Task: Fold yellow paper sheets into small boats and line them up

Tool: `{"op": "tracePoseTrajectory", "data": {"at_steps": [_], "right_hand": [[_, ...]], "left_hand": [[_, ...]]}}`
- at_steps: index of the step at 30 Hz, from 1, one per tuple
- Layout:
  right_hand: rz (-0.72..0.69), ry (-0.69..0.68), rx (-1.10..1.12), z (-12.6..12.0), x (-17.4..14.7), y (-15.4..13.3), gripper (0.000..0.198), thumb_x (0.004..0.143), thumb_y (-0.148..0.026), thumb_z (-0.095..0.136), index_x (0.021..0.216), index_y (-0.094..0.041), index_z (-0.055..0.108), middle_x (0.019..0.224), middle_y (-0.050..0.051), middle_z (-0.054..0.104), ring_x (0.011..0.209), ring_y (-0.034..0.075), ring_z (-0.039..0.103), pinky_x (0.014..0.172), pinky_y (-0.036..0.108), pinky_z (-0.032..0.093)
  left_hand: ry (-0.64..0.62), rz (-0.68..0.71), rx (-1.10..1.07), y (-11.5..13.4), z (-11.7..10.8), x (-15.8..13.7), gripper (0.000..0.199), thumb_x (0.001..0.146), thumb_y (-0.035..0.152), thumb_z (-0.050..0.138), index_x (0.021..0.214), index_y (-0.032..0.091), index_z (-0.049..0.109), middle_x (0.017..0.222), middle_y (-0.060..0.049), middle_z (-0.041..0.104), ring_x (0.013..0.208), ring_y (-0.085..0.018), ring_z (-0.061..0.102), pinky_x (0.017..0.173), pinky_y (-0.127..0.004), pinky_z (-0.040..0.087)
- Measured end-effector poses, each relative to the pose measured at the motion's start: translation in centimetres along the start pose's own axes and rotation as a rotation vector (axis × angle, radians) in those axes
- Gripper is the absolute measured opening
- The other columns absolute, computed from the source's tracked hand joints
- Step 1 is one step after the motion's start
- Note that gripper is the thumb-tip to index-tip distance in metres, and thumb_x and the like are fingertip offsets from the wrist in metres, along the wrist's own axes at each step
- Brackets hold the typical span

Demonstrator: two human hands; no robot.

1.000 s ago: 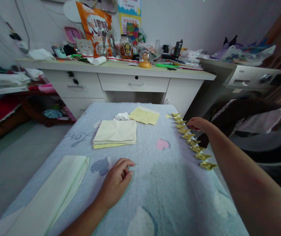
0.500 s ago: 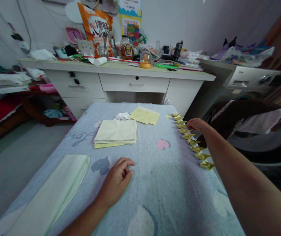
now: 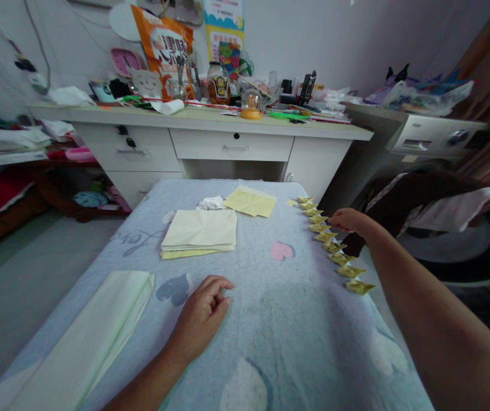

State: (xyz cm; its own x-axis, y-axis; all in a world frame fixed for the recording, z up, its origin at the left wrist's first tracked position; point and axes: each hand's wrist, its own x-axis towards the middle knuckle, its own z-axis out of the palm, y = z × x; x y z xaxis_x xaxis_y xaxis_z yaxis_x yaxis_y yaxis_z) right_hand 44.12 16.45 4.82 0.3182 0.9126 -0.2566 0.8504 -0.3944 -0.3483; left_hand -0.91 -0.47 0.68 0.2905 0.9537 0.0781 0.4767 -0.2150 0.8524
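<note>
My left hand [image 3: 205,313] rests on the cloth-covered table [image 3: 288,331], with loosely bent fingers, the thumb apart and nothing held. At the table's right edge, my right hand [image 3: 346,219] has its fingers curled together. Its fingertips are just right of a row of several boat-shaped folded yellow papers [image 3: 334,247], with a small gap; no held thing shows in it. A stack of creased pale paper sheets [image 3: 200,228] lies beyond my left hand. Behind it are loose yellow sheets [image 3: 251,201] and a crumpled white tissue [image 3: 211,202].
A long folded pale bundle [image 3: 86,337] lies at the table's left side. Behind the table stands a white desk [image 3: 234,145] crowded with a jar [image 3: 218,83], an orange snack bag [image 3: 163,54] and other items. A washing machine [image 3: 429,137] with clothes hanging from its door is at right.
My right hand has moved slightly right, away from the folded papers that its fingertips were against. The left hand stays put. The whole view has shifted a little.
</note>
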Motion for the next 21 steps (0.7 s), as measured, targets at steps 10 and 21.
{"op": "tracePoseTrajectory", "data": {"at_steps": [10, 21], "right_hand": [[-0.022, -0.053, 0.152, 1.3, -1.6, -0.4, 0.009, 0.071, -0.02, 0.064, 0.066, -0.014, 0.059, 0.049, -0.004, 0.05, 0.042, 0.005, 0.042, 0.042, 0.016, 0.033], [-0.02, -0.005, 0.173, 0.8, -1.4, 0.7, 0.013, 0.074, -0.024, 0.065, 0.067, -0.014, 0.06, 0.049, -0.003, 0.053, 0.042, 0.007, 0.046, 0.043, 0.018, 0.037]], "left_hand": [[-0.008, 0.001, 0.007, -0.3, 0.2, 0.1, 0.018, 0.086, 0.022, 0.05, 0.101, 0.02, 0.059, 0.092, -0.001, 0.054, 0.069, -0.012, 0.053, 0.062, -0.025, 0.043], [-0.004, 0.017, 0.028, -0.4, 0.1, 0.0, 0.017, 0.086, 0.022, 0.05, 0.1, 0.021, 0.059, 0.094, -0.002, 0.056, 0.069, -0.013, 0.053, 0.066, -0.026, 0.044]]}}
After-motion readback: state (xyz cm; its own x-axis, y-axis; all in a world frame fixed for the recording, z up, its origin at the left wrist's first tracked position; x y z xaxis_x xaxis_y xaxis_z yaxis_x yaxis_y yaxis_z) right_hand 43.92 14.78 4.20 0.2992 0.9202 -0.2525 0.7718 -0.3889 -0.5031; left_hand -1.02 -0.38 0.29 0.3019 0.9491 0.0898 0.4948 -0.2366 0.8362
